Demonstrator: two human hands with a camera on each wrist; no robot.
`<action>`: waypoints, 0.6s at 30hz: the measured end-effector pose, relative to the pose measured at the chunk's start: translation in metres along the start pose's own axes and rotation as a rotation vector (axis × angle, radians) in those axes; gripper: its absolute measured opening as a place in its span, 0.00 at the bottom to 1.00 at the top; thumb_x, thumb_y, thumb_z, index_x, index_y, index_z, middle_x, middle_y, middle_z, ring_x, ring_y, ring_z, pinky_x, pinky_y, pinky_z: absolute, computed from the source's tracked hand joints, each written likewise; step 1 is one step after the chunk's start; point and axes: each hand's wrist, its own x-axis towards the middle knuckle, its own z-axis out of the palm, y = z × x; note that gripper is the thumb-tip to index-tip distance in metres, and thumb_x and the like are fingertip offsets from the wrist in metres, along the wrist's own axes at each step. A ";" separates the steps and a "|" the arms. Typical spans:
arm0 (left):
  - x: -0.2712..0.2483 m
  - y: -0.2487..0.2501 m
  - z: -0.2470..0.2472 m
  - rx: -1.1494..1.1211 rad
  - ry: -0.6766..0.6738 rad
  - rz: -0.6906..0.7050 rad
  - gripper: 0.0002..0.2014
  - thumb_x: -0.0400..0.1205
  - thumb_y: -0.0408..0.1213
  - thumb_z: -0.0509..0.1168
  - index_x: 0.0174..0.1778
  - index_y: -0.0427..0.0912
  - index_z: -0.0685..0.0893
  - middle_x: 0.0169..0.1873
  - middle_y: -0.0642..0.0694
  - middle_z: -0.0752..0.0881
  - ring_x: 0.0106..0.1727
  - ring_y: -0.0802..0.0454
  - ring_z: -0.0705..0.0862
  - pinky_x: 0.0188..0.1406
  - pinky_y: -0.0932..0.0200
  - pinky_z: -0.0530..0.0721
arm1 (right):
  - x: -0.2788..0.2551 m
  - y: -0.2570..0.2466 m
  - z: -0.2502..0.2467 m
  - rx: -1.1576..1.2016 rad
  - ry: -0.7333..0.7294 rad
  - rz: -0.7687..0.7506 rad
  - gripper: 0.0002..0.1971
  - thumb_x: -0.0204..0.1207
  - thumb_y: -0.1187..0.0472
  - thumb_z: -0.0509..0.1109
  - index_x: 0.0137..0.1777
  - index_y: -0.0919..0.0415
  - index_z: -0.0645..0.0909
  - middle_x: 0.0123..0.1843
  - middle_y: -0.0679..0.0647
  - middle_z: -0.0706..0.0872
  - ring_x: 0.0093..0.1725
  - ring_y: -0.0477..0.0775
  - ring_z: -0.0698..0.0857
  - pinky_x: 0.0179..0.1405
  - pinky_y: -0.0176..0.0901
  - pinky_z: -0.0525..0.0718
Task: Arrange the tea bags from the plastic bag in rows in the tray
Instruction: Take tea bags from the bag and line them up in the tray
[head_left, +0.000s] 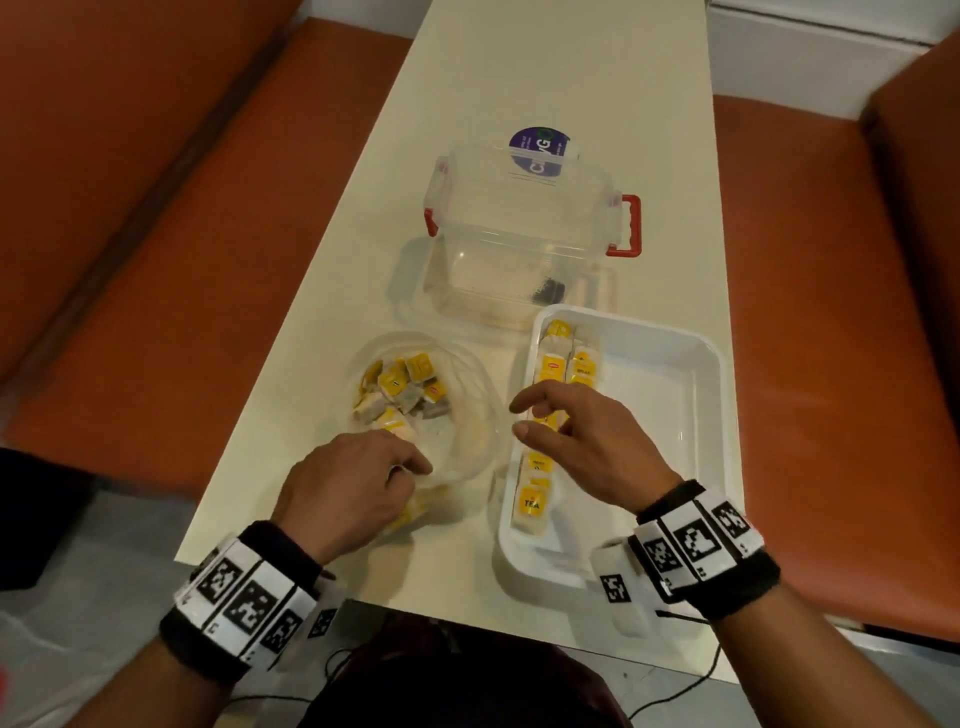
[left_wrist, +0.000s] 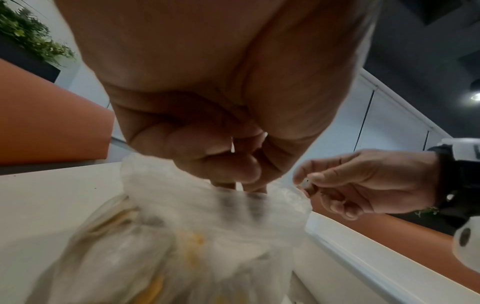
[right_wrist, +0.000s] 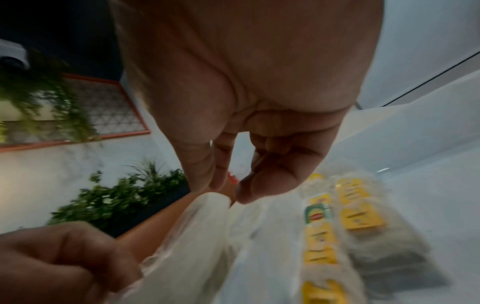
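Note:
A clear plastic bag (head_left: 467, 415) lies on the table left of the white tray (head_left: 722, 415), with a heap of yellow-tagged tea bags (head_left: 400, 387) inside. My left hand (head_left: 410, 467) grips the bag's near rim with curled fingers, fingertips (left_wrist: 241, 185) at the plastic (left_wrist: 182, 226). In the tray, tea bags (head_left: 531, 503) lie in a long row along the left wall, with a shorter second row (right_wrist: 358, 218) beside it. My right hand (head_left: 517, 418) hovers over the tray's left edge, thumb and forefinger apart, loosely curled, nothing visible in it.
A clear storage box (head_left: 519, 244) with red latches and handle stands behind the bag and tray, a round purple label (head_left: 537, 150) beyond it. Orange benches (head_left: 130, 260) flank the narrow white table (head_left: 519, 67). The right half of the tray holds no tea bags.

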 end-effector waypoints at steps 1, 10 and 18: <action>-0.001 -0.001 0.001 0.018 -0.017 0.006 0.13 0.83 0.45 0.61 0.54 0.65 0.89 0.61 0.66 0.86 0.58 0.57 0.85 0.49 0.57 0.82 | 0.000 -0.007 0.005 -0.023 -0.029 -0.035 0.10 0.80 0.41 0.69 0.59 0.34 0.83 0.55 0.42 0.83 0.44 0.37 0.81 0.51 0.42 0.80; 0.012 -0.007 -0.023 0.030 0.037 0.018 0.10 0.84 0.49 0.61 0.57 0.65 0.85 0.55 0.66 0.87 0.49 0.56 0.86 0.47 0.53 0.85 | 0.021 -0.029 0.028 -0.245 -0.113 0.038 0.22 0.80 0.34 0.66 0.70 0.42 0.81 0.62 0.47 0.82 0.56 0.50 0.84 0.53 0.48 0.80; 0.083 -0.005 -0.030 0.267 0.037 0.080 0.20 0.86 0.44 0.60 0.76 0.52 0.77 0.70 0.48 0.82 0.67 0.45 0.81 0.59 0.51 0.79 | 0.023 -0.031 0.031 -0.197 -0.072 0.039 0.25 0.79 0.53 0.73 0.77 0.52 0.78 0.65 0.53 0.82 0.57 0.55 0.85 0.60 0.49 0.80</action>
